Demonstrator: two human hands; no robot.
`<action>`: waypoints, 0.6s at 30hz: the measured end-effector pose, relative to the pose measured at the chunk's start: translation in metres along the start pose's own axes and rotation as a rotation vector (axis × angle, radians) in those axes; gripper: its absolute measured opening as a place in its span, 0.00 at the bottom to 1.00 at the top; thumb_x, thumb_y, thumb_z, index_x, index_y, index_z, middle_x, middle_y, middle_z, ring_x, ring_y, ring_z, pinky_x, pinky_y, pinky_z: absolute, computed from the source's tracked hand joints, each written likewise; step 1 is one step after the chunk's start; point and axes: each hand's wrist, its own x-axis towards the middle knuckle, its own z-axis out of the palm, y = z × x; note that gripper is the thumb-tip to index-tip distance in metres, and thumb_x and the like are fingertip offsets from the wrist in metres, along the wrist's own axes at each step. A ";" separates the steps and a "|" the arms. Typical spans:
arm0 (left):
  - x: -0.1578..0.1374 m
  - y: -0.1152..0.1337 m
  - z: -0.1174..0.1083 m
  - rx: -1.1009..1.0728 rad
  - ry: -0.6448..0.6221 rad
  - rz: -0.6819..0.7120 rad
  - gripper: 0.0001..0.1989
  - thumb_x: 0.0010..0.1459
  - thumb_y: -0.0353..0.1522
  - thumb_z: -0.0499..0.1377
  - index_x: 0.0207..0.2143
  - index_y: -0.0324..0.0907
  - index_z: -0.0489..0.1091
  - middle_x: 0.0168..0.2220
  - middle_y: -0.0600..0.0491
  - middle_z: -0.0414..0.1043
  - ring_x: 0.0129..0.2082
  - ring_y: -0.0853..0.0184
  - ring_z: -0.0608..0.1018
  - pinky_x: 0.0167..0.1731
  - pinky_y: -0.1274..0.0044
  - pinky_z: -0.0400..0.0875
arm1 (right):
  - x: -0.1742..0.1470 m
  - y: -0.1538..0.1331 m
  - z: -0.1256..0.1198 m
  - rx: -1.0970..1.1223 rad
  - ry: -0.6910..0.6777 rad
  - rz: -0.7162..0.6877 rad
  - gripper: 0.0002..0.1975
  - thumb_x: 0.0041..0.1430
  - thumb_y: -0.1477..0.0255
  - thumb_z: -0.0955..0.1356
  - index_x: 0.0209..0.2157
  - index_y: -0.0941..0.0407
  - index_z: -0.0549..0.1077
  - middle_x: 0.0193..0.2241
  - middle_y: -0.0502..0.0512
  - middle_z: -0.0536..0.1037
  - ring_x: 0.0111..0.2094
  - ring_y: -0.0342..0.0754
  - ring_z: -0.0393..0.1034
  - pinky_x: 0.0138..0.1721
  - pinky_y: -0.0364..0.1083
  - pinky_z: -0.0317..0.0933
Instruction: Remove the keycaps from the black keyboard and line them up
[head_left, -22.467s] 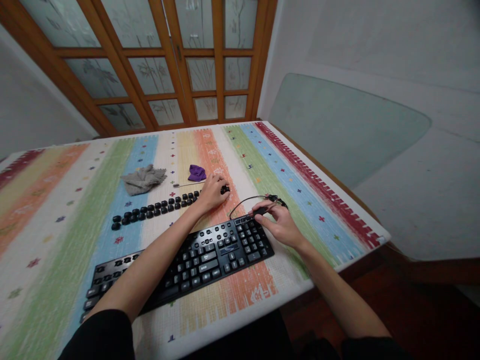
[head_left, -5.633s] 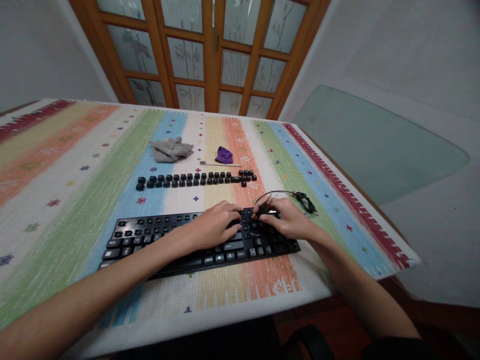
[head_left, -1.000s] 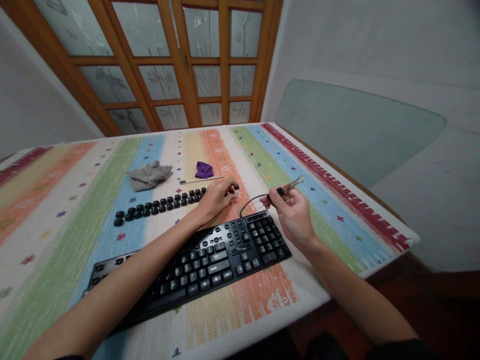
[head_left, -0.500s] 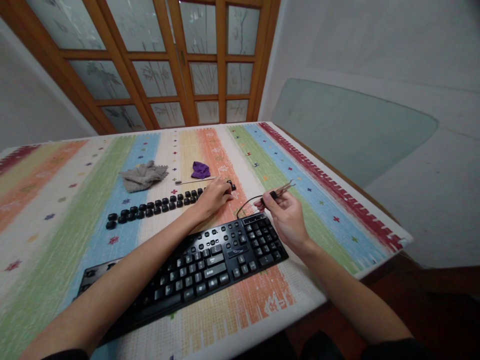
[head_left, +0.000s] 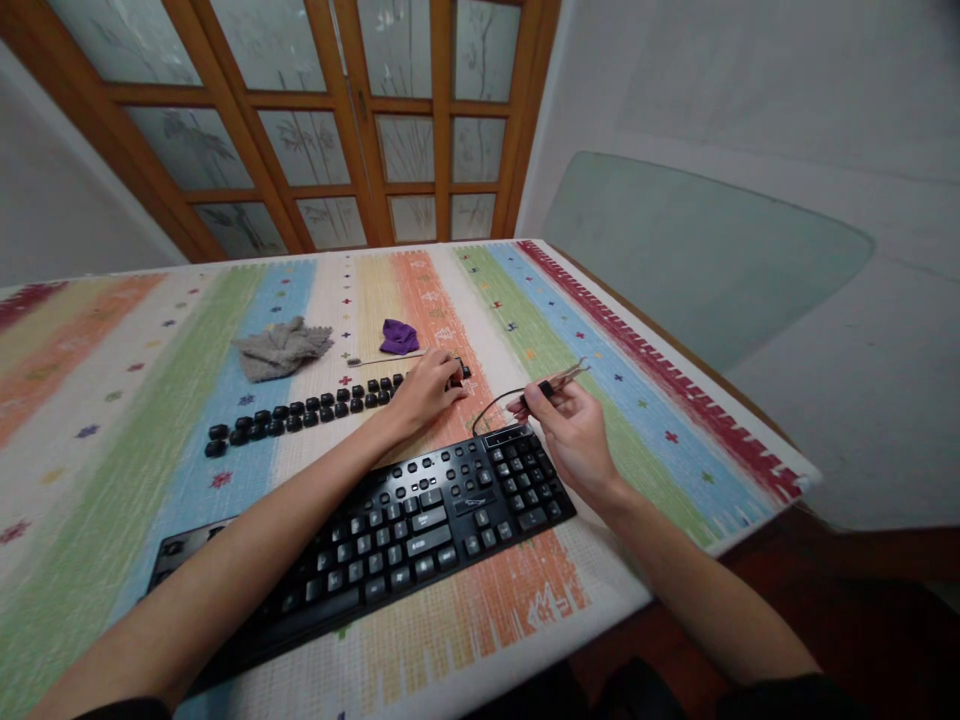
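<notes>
My left hand (head_left: 427,392) reaches over the far end of two rows of loose black keycaps (head_left: 327,402). Its fingers are curled down around a dark keycap (head_left: 462,370), partly hidden behind them. My right hand (head_left: 574,435) is raised beside the keyboard's upper right corner, closed on a thin two-pronged wire keycap puller (head_left: 574,371). A small black piece (head_left: 541,392), like a keycap, shows under the thumb. Below both hands lies a black keyboard (head_left: 420,530); its upper rows show bare switch sockets, while lower keys and the number pad have caps. My left forearm covers its left part.
Beyond the keycap rows lie a crumpled grey cloth (head_left: 281,350), a purple cloth (head_left: 399,337) and a thin brush (head_left: 382,360). A black cable (head_left: 495,400) curves from the keyboard's back edge. A striped tablecloth (head_left: 622,430) covers the table; its right edge borders a wall.
The view has shifted slightly, so the table things sit a little further left and higher. Both hands keep nearly the same places and grips.
</notes>
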 end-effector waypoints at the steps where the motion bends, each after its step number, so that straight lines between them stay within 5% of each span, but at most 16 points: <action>1: 0.000 0.000 -0.001 0.013 0.012 0.005 0.08 0.54 0.28 0.67 0.32 0.41 0.69 0.37 0.50 0.70 0.42 0.59 0.71 0.43 0.68 0.66 | 0.000 0.000 0.000 0.000 0.000 0.000 0.17 0.53 0.59 0.76 0.31 0.56 0.72 0.25 0.51 0.80 0.26 0.45 0.74 0.29 0.45 0.67; 10: -0.004 -0.005 -0.001 0.046 0.009 -0.023 0.16 0.54 0.31 0.67 0.44 0.41 0.67 0.42 0.47 0.73 0.45 0.56 0.71 0.44 0.67 0.67 | 0.000 0.000 0.001 0.008 -0.005 0.000 0.16 0.53 0.60 0.76 0.31 0.56 0.72 0.25 0.51 0.79 0.26 0.44 0.74 0.30 0.45 0.67; 18: -0.006 0.001 -0.003 0.040 -0.014 0.010 0.11 0.55 0.27 0.63 0.41 0.41 0.68 0.41 0.47 0.74 0.43 0.57 0.72 0.45 0.67 0.67 | 0.000 0.002 0.000 0.003 -0.013 0.003 0.15 0.53 0.60 0.76 0.31 0.56 0.73 0.25 0.51 0.80 0.26 0.45 0.75 0.31 0.45 0.67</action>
